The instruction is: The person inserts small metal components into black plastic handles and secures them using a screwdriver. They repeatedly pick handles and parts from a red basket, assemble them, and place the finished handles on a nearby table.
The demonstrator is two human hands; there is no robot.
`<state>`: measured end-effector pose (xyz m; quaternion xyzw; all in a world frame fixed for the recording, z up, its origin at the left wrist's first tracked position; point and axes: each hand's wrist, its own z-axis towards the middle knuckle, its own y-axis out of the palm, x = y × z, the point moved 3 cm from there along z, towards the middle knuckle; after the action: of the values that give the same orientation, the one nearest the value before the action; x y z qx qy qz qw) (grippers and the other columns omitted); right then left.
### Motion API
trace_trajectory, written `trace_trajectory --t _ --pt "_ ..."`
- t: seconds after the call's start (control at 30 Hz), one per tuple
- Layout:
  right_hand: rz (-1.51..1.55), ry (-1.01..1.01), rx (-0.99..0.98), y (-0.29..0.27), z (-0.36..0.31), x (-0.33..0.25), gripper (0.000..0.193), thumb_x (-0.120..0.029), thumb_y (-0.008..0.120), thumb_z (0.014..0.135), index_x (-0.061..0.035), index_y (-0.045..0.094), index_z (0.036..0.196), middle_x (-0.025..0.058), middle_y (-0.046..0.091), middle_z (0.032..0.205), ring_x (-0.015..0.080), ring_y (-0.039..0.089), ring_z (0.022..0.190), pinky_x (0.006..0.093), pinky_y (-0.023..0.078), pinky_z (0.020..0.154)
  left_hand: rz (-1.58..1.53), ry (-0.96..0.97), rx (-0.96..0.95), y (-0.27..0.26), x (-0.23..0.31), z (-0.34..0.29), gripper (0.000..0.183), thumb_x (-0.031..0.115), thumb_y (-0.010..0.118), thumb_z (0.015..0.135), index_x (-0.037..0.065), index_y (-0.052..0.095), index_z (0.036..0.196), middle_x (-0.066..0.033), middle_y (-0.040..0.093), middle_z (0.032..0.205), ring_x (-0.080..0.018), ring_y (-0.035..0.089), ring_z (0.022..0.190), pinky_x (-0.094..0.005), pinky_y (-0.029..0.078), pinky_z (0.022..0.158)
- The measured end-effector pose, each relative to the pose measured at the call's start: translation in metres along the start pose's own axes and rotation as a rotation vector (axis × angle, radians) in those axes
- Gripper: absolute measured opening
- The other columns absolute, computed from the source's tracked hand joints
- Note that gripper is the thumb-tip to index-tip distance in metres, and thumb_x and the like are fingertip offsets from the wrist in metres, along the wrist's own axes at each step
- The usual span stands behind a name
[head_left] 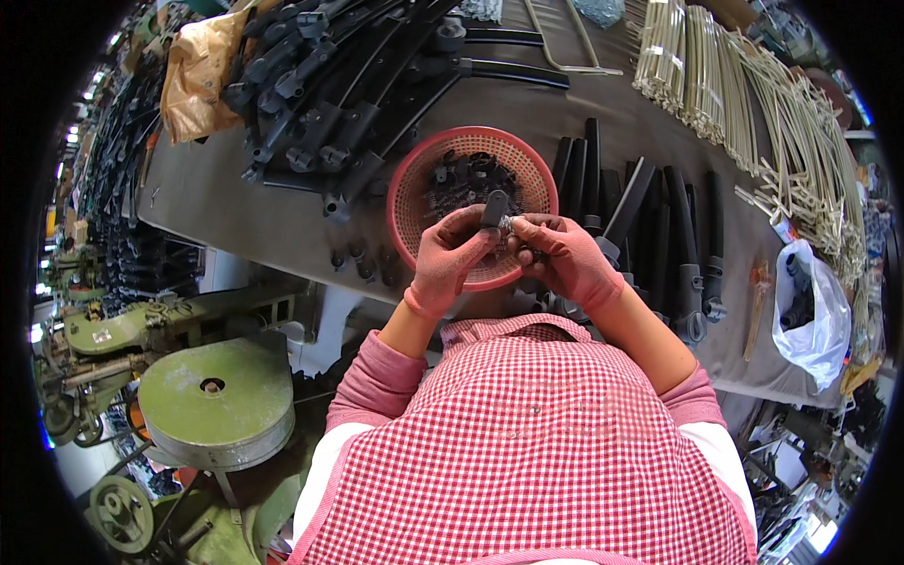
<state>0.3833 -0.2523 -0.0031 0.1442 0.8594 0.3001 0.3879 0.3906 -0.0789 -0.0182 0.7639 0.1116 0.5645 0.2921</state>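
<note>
Over the near rim of a red plastic basket [405, 179], both my hands work close together in pinkish gloves with dark, dirty fingers. My left hand [450, 256] is closed on a small flat black part with a rounded end [494, 207], held upright. Beside it, my right hand [570, 259] pinches a small shiny metal piece [508, 225] against that part; its exact kind is too small to tell. Inside the basket lies a heap of small black parts [471, 179].
Black tubes with joint fittings [320, 122] pile up at the far left. More black tubes [664, 226] lie right of the basket. Bundled pale rods [716, 85] and a white plastic bag [817, 330] are at the right. A green machine [217, 395] stands at my left.
</note>
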Motion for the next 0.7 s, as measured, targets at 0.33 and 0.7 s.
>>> trace_trajectory --t 0.33,0.7 --pt "-0.252 -0.098 -0.004 0.029 -0.01 -0.008 0.018 -0.012 0.072 0.089 -0.0033 0.064 0.102 -0.0014 0.064 0.079 0.0056 0.061 0.067 0.0165 0.046 0.056 -0.023 0.138 0.043 -0.006 0.011 -0.021 0.021 -0.001 0.063 0.091 -0.004 0.063 0.112 -0.0085 0.068 0.1 -0.0133 0.066 0.084 -0.0271 0.058 0.071" --pt "-0.154 -0.296 -0.002 0.031 -0.012 0.005 0.018 -0.009 0.07 0.09 -0.0006 0.066 0.105 0.0028 0.068 0.094 0.0065 0.063 0.077 0.0192 0.051 0.064 -0.04 0.118 0.186 0.013 0.009 -0.026 0.02 0.007 0.058 0.098 -0.002 0.064 0.114 -0.0065 0.069 0.093 -0.0114 0.066 0.077 -0.0248 0.057 0.07"
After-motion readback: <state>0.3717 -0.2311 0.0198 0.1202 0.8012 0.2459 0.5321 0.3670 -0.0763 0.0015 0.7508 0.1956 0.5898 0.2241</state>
